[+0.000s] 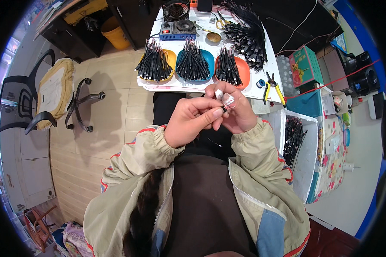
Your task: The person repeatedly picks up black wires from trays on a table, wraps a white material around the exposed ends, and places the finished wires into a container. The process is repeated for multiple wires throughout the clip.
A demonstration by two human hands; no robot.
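Above my lap, in front of the table's near edge, my two hands meet. My left hand (188,120) pinches the end of a thin black cable (225,109) between thumb and index finger. Fine reddish wires show at that end. My right hand (242,112) closes round the same wire ends from the other side, and white wrapping (228,99) covers some of its fingertips. The fingers partly hide the cable's tip. Just beyond lie bundles of black cables in a yellow tray (173,55), a blue tray (211,68) and an orange tray (244,70).
A large heap of black cables (248,38) lies at the table's far right. Behind the trays stand a small blue heating unit (178,31) and a brass-coloured bowl (213,37). Yellow-handled pliers (272,89) rest at the right edge, above a white foam box (306,158) holding cables.
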